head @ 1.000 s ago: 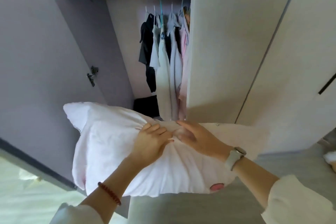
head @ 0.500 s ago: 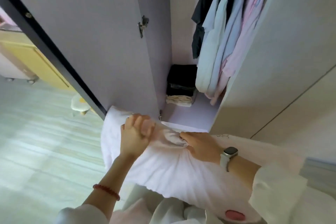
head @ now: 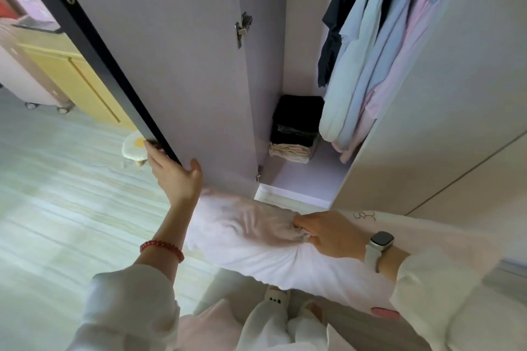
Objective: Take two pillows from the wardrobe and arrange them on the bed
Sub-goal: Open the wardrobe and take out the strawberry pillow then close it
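The person's right hand (head: 332,232) is clamping a bunched fold of a soft white fabric pillow (head: 256,239), fingers closed into the cloth near the middle of its upper edge, and is holding it at about waist height in front of the body, just outside the open pale lilac wardrobe (head: 302,174). The left hand (head: 175,172) is off the pillow: its fingers are spread apart and wrapping the dark outer edge of the tall lilac wardrobe door (head: 176,65) near its lower part, thumb on the inner face, gripping nothing else.

Inside, hanging shirts in navy, pale blue and pink (head: 370,51) are filling the upper right of the compartment, and a folded stack of dark and cream cloth (head: 295,129) is sitting at the back left corner of the wardrobe floor.

By my reading, one pillow is out of the wardrobe and the door is being handled, probably to swing it. Whether this is the first or second pillow cannot be told; no other pillow is showing inside. The bed is out of view, so carrying and arranging are still ahead.
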`<state>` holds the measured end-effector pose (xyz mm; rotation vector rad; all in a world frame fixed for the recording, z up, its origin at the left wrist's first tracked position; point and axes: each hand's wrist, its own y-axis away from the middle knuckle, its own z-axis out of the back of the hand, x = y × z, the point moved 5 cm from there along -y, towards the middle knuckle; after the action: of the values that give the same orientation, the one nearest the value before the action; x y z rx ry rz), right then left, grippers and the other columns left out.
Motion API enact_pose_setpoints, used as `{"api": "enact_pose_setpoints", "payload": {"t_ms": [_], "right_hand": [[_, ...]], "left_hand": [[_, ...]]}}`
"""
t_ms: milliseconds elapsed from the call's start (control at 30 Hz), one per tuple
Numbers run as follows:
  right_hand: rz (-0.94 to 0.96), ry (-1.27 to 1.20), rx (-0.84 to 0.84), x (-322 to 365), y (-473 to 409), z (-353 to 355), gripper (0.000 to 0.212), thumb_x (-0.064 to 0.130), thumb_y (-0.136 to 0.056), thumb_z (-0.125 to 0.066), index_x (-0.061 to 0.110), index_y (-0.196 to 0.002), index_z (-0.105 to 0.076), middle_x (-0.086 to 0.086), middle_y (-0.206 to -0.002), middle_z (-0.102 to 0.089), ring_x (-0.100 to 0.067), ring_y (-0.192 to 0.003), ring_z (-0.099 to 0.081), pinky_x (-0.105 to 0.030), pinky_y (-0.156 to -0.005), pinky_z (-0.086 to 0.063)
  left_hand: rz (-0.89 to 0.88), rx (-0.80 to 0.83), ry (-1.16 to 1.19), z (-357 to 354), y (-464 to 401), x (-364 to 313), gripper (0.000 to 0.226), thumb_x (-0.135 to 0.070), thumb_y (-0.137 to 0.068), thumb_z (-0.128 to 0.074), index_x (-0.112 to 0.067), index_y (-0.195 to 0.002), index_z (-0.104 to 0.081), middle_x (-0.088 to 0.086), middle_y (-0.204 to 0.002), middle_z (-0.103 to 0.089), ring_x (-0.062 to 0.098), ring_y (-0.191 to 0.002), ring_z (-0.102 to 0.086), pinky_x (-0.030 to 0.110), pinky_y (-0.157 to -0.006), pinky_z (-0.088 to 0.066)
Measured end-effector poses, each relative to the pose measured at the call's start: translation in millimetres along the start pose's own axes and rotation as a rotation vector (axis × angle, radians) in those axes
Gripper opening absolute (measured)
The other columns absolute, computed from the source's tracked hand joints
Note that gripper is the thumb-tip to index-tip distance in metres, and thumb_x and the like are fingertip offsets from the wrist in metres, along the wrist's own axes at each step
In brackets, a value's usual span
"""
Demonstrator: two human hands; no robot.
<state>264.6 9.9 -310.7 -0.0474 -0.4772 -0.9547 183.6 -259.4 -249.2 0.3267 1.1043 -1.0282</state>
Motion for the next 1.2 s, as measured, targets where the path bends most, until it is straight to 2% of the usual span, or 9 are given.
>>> {"api": "enact_pose_setpoints", "payload": {"t_ms": [233, 400, 500, 567, 733, 867, 933, 1067, 1200], "right_hand": [[-0.009, -0.007, 0.031, -0.7, 15.3, -3.3, 0.014, 0.014, -0.087, -0.049, 0.022, -0.098, -0.049, -0.002, -0.102, -0.066, -0.027, -0.093, -0.057, -0.028, -0.069, -0.032], [-0.058, -0.076, 0.02, -11.4, 33.3, -6.1, 0.021, 0.009, -0.083, -0.049, 0.021, -0.1, -0.05, -0.003, -0.1, -0.066, -0.026, -0.09, -0.057, -0.028, -0.067, -0.035], [-0.118, -0.09, 0.017, -22.5, 48.7, -9.2, 0.016, 0.008, -0.085, -0.047, 0.018, -0.097, -0.05, -0.007, -0.094, -0.066, -0.025, -0.078, -0.054, -0.032, -0.065, -0.04], [-0.189, -0.093, 0.008, -35.6, 59.7, -7.7, 0.011, 0.008, -0.086, -0.047, 0.016, -0.094, -0.049, -0.009, -0.091, -0.065, -0.023, -0.073, -0.051, -0.035, -0.068, -0.045], [-0.302, -0.139, -0.089, -69.3, 83.3, 5.0, 0.019, 0.008, -0.092, -0.041, 0.011, -0.106, -0.053, -0.01, -0.105, -0.063, -0.025, -0.089, -0.056, -0.016, -0.07, -0.026], [-0.355, -0.157, -0.167, -95.5, 97.4, 19.8, 0.014, 0.007, -0.087, -0.044, 0.015, -0.097, -0.05, -0.009, -0.098, -0.063, -0.023, -0.076, -0.049, -0.019, -0.056, -0.021], [-0.387, -0.167, -0.193, -111.1, 104.3, 24.8, 0.013, 0.008, -0.087, -0.045, 0.016, -0.096, -0.048, -0.008, -0.097, -0.063, -0.021, -0.075, -0.048, -0.019, -0.061, -0.025], [-0.457, -0.189, -0.211, -143.1, 115.0, 29.2, 0.009, 0.014, -0.087, -0.046, 0.017, -0.096, -0.047, -0.006, -0.098, -0.063, -0.027, -0.084, -0.056, -0.028, -0.067, -0.031], [-0.515, -0.187, -0.214, -166.3, 120.7, 36.3, 0.012, 0.015, -0.086, -0.049, 0.02, -0.081, -0.039, -0.008, -0.089, -0.062, -0.025, -0.076, -0.053, -0.029, -0.064, -0.03]], "left_hand": [[-0.147, 0.128, -0.024, -33.3, 69.3, -20.9, 0.089, 0.001, -0.075, -0.061, 0.002, -0.142, -0.002, 0.031, -0.143, -0.022, 0.044, -0.129, -0.026, 0.047, -0.106, -0.025], [-0.372, 0.38, 0.032, -71.4, 110.8, -49.6, 0.081, 0.0, -0.081, -0.057, -0.008, -0.143, -0.005, 0.027, -0.141, -0.03, 0.039, -0.13, -0.031, 0.043, -0.105, -0.031], [-0.503, 0.506, -0.03, -99.9, 122.6, -73.9, 0.071, -0.01, -0.082, -0.054, -0.003, -0.142, -0.017, 0.026, -0.142, -0.032, 0.038, -0.13, -0.032, 0.041, -0.102, -0.03], [-0.585, 0.605, -0.062, -125.5, 125.8, -93.1, 0.072, -0.012, -0.083, -0.057, -0.009, -0.142, -0.015, 0.025, -0.148, -0.022, 0.04, -0.136, -0.023, 0.04, -0.104, -0.026], [-0.673, 0.838, -0.098, -205.5, 128.9, -144.1, 0.079, -0.015, -0.088, -0.054, -0.015, -0.144, 0.002, 0.01, -0.156, 0.006, 0.031, -0.142, 0.006, 0.037, -0.111, -0.018], [-0.683, 0.918, -0.158, -259.7, 126.1, -172.1, 0.082, -0.011, -0.088, -0.052, -0.006, -0.143, 0.009, 0.011, -0.155, 0.011, 0.03, -0.141, 0.012, 0.04, -0.115, -0.01], [-0.683, 0.924, -0.19, -282.2, 121.8, -179.5, 0.084, -0.007, -0.086, -0.051, -0.005, -0.142, 0.011, 0.013, -0.154, 0.013, 0.032, -0.141, 0.012, 0.043, -0.116, -0.01], [-0.583, 0.901, -0.252, -319.4, 110.0, -191.8, 0.088, -0.008, -0.084, -0.051, -0.018, -0.143, 0.014, 0.012, -0.153, 0.019, 0.036, -0.14, 0.011, 0.048, -0.104, -0.032], [-0.6, 0.882, -0.376, -343.5, 98.1, -206.9, 0.088, -0.018, -0.083, -0.054, -0.015, -0.144, 0.01, 0.014, -0.153, 0.019, 0.038, -0.14, 0.011, 0.055, -0.102, -0.036]]}}
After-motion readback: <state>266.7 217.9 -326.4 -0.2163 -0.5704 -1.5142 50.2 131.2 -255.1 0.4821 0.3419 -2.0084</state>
